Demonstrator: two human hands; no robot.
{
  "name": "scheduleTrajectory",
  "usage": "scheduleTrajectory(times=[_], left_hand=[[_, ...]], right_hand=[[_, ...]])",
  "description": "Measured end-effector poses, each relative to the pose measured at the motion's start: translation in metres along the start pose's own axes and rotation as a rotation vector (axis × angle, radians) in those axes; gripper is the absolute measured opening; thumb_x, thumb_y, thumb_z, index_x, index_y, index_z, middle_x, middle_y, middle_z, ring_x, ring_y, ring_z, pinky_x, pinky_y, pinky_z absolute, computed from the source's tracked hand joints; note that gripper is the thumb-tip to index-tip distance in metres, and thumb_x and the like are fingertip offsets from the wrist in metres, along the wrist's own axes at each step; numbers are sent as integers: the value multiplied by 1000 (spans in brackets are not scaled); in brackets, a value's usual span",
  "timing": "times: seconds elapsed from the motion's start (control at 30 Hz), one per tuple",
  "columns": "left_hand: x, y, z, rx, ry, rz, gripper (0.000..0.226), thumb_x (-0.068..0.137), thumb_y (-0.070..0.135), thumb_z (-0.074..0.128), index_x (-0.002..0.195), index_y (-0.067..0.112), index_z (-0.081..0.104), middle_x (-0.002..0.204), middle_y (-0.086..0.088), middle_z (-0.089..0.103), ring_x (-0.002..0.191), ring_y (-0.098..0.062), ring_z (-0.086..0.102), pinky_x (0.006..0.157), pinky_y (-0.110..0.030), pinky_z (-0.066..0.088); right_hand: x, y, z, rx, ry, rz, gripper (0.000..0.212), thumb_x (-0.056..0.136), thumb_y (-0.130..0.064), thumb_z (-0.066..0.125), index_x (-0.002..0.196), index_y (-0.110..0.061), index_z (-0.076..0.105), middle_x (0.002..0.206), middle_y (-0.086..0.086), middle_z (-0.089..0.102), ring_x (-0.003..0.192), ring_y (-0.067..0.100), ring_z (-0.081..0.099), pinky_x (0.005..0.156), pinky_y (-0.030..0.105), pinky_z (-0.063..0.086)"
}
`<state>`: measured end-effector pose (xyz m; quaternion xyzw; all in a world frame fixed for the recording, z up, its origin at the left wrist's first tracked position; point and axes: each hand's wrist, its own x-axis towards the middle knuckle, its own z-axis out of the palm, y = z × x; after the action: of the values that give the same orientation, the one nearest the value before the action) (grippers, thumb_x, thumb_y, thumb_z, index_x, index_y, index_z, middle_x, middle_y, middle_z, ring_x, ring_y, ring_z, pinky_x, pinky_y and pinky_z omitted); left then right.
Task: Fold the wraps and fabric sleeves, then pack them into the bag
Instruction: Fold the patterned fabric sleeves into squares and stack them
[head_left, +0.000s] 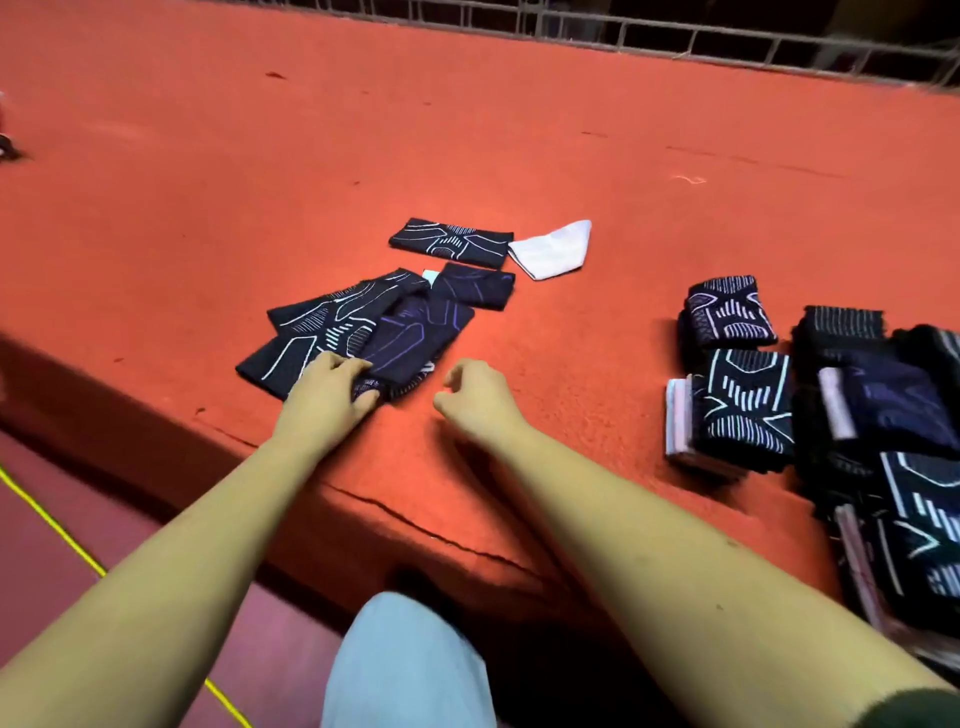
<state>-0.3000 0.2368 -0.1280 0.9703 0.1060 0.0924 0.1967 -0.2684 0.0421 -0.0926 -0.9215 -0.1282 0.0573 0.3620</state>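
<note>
Looking at flat, stretchy dark knit sleeves (306, 332) with white line patterns, fanned out near the front edge of the fuzzy orange-red felt table (519, 130), left hand (330, 389) pinching the purple-lined sleeve (415, 332) on top. Got the right hand (475, 395) just beside it, fingers loosely curled on nothing. Can't call the white cloth piece (553, 249) further back a bag for sure, and can't see all of the folded stacks (737, 400) on the right, blurry and cut off.

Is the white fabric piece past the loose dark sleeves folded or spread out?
Folded: the white fabric piece lies as a compact wedge with a doubled edge showing along its left side.
</note>
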Motion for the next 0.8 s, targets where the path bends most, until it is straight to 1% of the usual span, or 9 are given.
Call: scheduleTrajectory(times=[0.13, 0.23, 0.27, 0.37, 0.43, 0.57, 0.63, 0.73, 0.8], left_hand=[[3, -3, -1, -27, 69, 50, 26, 88, 18, 68, 114, 15, 70, 110, -12, 59, 104, -35, 58, 90, -43, 46], [-3, 10, -2, -133, 72, 149, 19, 87, 11, 68, 104, 12, 72, 97, -10, 65, 95, -31, 61, 85, -36, 44], [-9, 20, 0, -172, 62, 195, 17, 86, 9, 69, 102, 10, 73, 95, -10, 67, 92, -28, 61, 83, -32, 42], [-32, 50, 10, -306, 61, 252, 15, 83, 9, 73, 98, 11, 73, 89, -4, 67, 79, -16, 57, 72, -19, 35], [-47, 65, 19, -383, 60, 240, 14, 83, 11, 75, 96, 13, 73, 85, -1, 64, 71, -8, 53, 68, -12, 34], [-70, 82, 32, -482, 46, 235, 14, 83, 15, 78, 96, 17, 73, 85, 1, 64, 77, -6, 58, 71, -5, 36], [-76, 86, 34, -541, 19, 241, 15, 85, 18, 77, 100, 17, 73, 90, 3, 64, 84, -3, 58, 73, -4, 39], [-78, 89, 36, -633, 3, 221, 23, 88, 21, 74, 110, 18, 69, 102, 4, 61, 80, -2, 56, 73, -10, 42], [-78, 88, 39, -612, 5, 204, 38, 87, 24, 75, 123, 23, 64, 109, 4, 54, 89, -3, 53, 81, -13, 42]], right_hand=[[-5, 14, 3, 28, 30, 28, 20, 83, -12, 64, 101, -2, 67, 104, 16, 70, 100, 30, 63, 86, 32, 41], [-7, 22, -1, 118, 67, 62, 17, 85, -17, 66, 98, -5, 67, 99, 11, 70, 90, 24, 62, 83, 31, 44], [-7, 24, -3, 178, 75, 86, 15, 88, -22, 67, 93, -9, 66, 91, 9, 70, 82, 21, 61, 78, 30, 44], [-19, 24, -15, 542, 17, 228, 30, 95, -41, 61, 88, -13, 56, 72, 4, 62, 58, 15, 61, 55, 27, 47], [-31, 30, -25, 682, -57, 291, 36, 95, -46, 58, 94, -10, 58, 76, 9, 64, 62, 19, 65, 50, 26, 49], [-58, 50, -37, 782, -86, 333, 15, 95, -21, 62, 85, -12, 59, 72, 8, 60, 58, 16, 59, 47, 24, 47], [-66, 57, -39, 816, -34, 333, 19, 94, -9, 61, 76, -14, 57, 70, 5, 58, 53, 11, 54, 46, 23, 45], [-72, 57, -43, 784, 50, 303, 24, 92, -7, 59, 71, -18, 57, 67, 4, 54, 56, 13, 51, 50, 23, 43], [-76, 53, -48, 725, 119, 255, 23, 85, -12, 62, 64, -20, 56, 70, 4, 56, 70, 17, 54, 64, 29, 45]])
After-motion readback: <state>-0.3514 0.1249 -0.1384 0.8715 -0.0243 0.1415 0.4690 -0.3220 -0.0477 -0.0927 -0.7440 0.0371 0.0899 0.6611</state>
